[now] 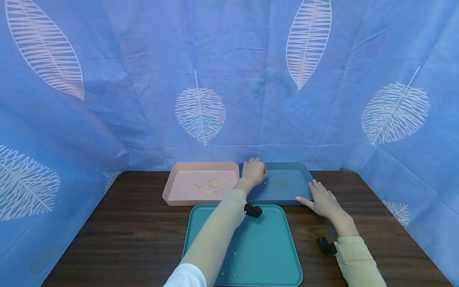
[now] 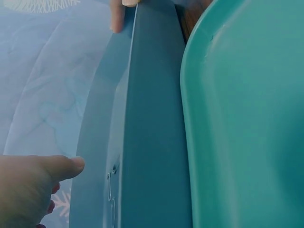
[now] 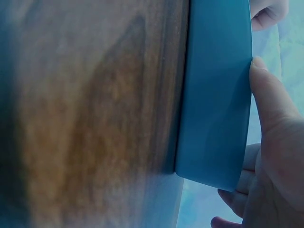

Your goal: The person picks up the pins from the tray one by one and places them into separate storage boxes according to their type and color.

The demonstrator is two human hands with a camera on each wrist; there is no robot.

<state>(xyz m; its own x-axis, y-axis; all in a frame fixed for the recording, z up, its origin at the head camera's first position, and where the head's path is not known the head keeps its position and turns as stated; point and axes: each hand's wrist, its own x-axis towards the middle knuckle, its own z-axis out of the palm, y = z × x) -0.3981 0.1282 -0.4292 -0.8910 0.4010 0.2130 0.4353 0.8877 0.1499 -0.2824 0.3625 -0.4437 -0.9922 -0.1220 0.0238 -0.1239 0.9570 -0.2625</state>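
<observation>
My left hand (image 1: 254,171) is over the left part of the blue tray (image 1: 287,185), its thumb extended and its other fingers bent. No pin shows at the thumb tip in the left wrist view. Silver safety pins (image 2: 109,186) lie in the blue tray just below that hand. At the tray's right end my right hand (image 1: 322,199) has its fingers spread, with the thumb (image 3: 266,90) touching the near rim and the other fingers along the right side. Several gold safety pins (image 1: 212,185) lie in the pink tray (image 1: 201,202) on the left.
A teal tray (image 1: 265,247) stands in front of the other two, holding silver safety pins (image 1: 232,259) near its front, partly behind my left forearm. All the trays are on a dark wooden table (image 1: 125,239). A blue leaf-patterned cloth (image 1: 244,111) hangs behind.
</observation>
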